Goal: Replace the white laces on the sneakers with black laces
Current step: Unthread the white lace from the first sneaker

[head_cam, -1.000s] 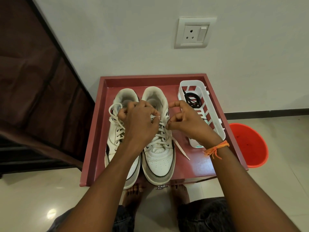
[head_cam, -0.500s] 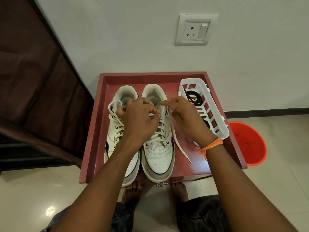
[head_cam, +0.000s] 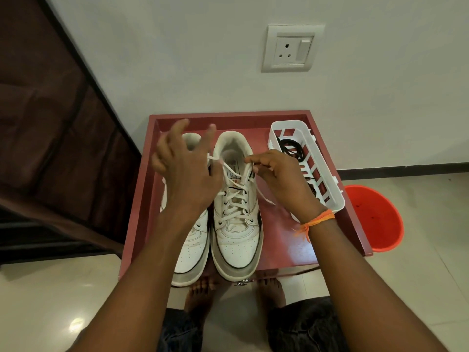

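Note:
Two white sneakers stand side by side on a red tray (head_cam: pixel 228 116). The right sneaker (head_cam: pixel 236 240) is still laced with a white lace (head_cam: pixel 234 200), loosened at the top eyelets. My left hand (head_cam: pixel 184 171) is raised over the left sneaker (head_cam: pixel 193 250) and pinches one lace strand by the thumb, its other fingers spread. My right hand (head_cam: pixel 275 179) pinches the lace at the top right eyelet, and a free end trails onto the tray. Black laces (head_cam: pixel 291 148) lie coiled in a white basket (head_cam: pixel 330 184) at the tray's right side.
An orange bucket (head_cam: pixel 375 219) stands on the tiled floor right of the tray. A wall with a socket (head_cam: pixel 289 48) rises just behind the tray. Dark brown fabric (head_cam: pixel 50 123) hangs to the left. My bare feet (head_cam: pixel 200 293) show below the tray's front edge.
My left hand has lifted and spread its fingers, drawing a lace strand up and left from the right sneaker's top. My right hand stays at the top right eyelet.

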`<state>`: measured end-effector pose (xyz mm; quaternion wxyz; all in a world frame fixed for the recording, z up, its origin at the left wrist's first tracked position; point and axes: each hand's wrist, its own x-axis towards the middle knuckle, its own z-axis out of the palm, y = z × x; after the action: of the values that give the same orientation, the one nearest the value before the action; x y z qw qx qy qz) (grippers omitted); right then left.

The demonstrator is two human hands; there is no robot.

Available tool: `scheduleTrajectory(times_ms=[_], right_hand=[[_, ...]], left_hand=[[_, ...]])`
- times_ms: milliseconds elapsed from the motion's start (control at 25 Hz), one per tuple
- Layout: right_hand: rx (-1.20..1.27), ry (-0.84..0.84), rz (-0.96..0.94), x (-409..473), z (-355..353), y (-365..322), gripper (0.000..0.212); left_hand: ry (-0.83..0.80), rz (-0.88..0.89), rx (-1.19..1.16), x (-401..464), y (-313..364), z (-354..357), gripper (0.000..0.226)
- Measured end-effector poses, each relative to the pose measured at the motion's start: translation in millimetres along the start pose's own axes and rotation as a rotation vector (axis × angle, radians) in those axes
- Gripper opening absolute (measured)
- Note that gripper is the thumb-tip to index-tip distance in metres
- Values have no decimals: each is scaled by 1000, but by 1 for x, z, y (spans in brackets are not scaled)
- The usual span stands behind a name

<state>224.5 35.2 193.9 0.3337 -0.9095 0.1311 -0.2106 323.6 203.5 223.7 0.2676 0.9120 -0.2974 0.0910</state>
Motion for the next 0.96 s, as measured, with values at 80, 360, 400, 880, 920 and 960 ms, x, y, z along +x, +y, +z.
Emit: scheduleTrajectory(times_ms=[80,360,400,880,920,960], right_hand=[[-14,14,-20,0,1,0,28],[-1,14,-8,-1,0,-2,25],[4,15,-7,-1,0,-2,25],[89,20,57,-1,-2,3,26],[92,14,56,-1,-1,3,26],[98,6,55,-1,-1,3,26]], left_hand=[[-85,205,75,-5,10,13,37],[-187,131,107,-9,8,22,15],[-181,146,93,-9,7,21,12],[96,-275,-119,11,-26,-28,6],[84,-280,-116,11,-24,-27,8],[64,-253,-106,10,-20,-25,11]])
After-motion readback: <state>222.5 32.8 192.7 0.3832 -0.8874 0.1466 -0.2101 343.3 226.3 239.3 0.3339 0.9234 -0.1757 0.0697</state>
